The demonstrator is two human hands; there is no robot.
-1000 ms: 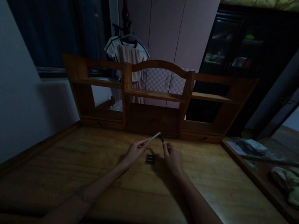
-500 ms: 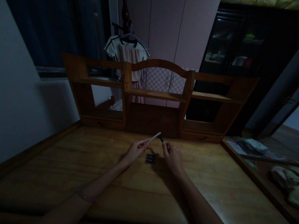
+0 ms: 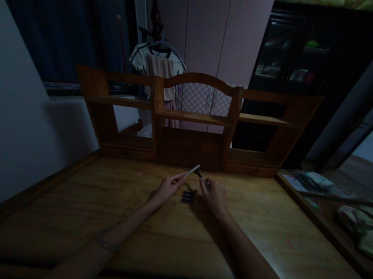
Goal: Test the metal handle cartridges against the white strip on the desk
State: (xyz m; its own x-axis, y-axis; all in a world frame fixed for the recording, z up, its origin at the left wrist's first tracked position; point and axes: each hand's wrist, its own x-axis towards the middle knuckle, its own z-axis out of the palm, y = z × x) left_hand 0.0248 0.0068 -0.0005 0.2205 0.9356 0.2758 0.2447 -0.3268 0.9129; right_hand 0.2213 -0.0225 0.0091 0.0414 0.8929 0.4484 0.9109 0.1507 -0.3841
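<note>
My left hand point(image 3: 168, 189) is closed on one end of a thin, pale flat strip point(image 3: 191, 171), which slants up and to the right. Its exact kind is too dark to make out. In my right hand point(image 3: 214, 196) is a dark razor point(image 3: 201, 176), gripped by the handle, its T-shaped head lying against or very close to the strip's upper end. Below and between both hands, a small black case with several ridges or slots point(image 3: 187, 197) lies on the wooden desk point(image 3: 126, 204).
A wooden shelf unit point(image 3: 193, 118) with side cubbies and small drawers stands along the desk's back edge. To the left is a white wall point(image 3: 10, 130). Cloth point(image 3: 366, 229) and plastic-wrapped items point(image 3: 313, 181) lie beyond the raised right edge.
The razor in my right hand has shifted slightly left and tilted, its head now showing wider against the strip. My left hand and the black case stay nearly in place.
</note>
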